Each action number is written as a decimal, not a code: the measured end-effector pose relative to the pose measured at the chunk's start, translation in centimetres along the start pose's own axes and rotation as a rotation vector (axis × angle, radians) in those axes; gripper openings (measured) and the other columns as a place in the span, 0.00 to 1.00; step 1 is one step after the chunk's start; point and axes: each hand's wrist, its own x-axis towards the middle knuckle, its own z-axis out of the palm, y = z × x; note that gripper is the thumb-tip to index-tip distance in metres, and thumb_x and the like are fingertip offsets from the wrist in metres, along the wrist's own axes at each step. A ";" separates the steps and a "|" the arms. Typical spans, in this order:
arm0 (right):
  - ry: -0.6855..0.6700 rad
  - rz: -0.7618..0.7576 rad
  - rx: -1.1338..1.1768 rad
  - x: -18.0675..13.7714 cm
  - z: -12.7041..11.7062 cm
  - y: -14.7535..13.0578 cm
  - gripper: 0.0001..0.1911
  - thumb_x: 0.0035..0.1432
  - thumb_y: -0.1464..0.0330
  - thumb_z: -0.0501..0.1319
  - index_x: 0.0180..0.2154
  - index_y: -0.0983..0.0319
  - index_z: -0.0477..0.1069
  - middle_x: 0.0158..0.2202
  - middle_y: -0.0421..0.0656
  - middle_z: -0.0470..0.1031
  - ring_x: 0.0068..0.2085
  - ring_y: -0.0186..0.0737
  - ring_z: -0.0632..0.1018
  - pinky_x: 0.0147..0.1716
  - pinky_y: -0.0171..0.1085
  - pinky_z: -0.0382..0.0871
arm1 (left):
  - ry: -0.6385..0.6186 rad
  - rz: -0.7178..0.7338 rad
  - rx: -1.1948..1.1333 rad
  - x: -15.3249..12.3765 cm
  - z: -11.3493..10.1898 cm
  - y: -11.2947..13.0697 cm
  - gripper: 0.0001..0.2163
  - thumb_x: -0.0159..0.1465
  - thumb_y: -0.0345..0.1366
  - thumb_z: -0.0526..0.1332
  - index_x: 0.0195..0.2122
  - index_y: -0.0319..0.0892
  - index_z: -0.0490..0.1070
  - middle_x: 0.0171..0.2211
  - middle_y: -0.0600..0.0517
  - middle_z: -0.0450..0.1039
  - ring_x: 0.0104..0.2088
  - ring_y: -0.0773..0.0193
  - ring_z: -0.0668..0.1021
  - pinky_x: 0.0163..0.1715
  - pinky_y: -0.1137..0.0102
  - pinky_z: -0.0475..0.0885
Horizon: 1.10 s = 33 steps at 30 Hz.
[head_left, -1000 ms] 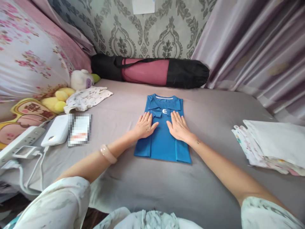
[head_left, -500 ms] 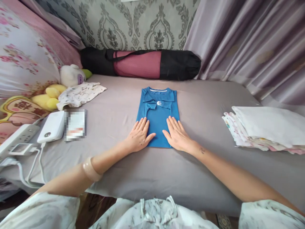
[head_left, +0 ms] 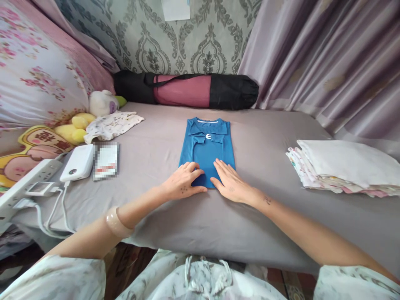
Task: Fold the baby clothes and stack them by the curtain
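A blue T-shirt (head_left: 208, 156) lies on the grey bedsheet, its sides and sleeves folded inward into a narrow rectangle. Its collar points away from me, and part of a white letter shows between the sleeves. My left hand (head_left: 184, 181) rests at the near left corner of the shirt, fingers arched and thumb apart along the near edge; it grips nothing. On the near right part, my right hand (head_left: 231, 181) lies with fingers stretched out flat and the thumb spread.
A rolled mat in a black and maroon bag (head_left: 184, 90) lies along the wall. Folded white cloths (head_left: 346, 162) are stacked at right. At left are a white power bank (head_left: 78, 162), a power strip (head_left: 28, 183) with cables, plush toys (head_left: 103, 103) and a patterned cloth (head_left: 114, 126).
Both hands have slid slightly toward me along the shirt. The left fingers have gone from flat to arched. The camera view has shifted a little.
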 end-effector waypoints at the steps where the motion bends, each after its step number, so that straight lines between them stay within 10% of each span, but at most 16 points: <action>1: -0.006 -0.030 0.002 -0.5 -0.1 -0.5 0.35 0.67 0.54 0.42 0.67 0.70 0.47 0.68 0.54 0.44 0.68 0.47 0.47 0.65 0.49 0.45 | -0.013 0.041 -0.015 -0.2 -0.2 0.1 0.25 0.64 0.56 0.54 0.52 0.41 0.69 0.48 0.42 0.68 0.47 0.56 0.73 0.48 0.62 0.68; 16: 0.195 -0.184 -0.200 -1.4 0.4 -3.3 0.18 0.66 0.62 0.50 0.50 0.62 0.71 0.57 0.51 0.68 0.56 0.48 0.70 0.54 0.46 0.65 | 0.012 0.109 0.194 -0.2 0.4 1.0 0.13 0.70 0.35 0.45 0.38 0.40 0.68 0.34 0.46 0.72 0.37 0.61 0.75 0.40 0.67 0.72; 33: 0.173 -0.107 -0.203 -3.3 -1.3 2.8 0.26 0.56 0.76 0.50 0.57 0.63 0.66 0.58 0.47 0.69 0.57 0.43 0.71 0.55 0.42 0.67 | 0.052 -0.054 0.039 -4.0 -0.4 -3.0 0.19 0.62 0.28 0.51 0.53 0.45 0.67 0.52 0.49 0.72 0.53 0.61 0.73 0.53 0.66 0.69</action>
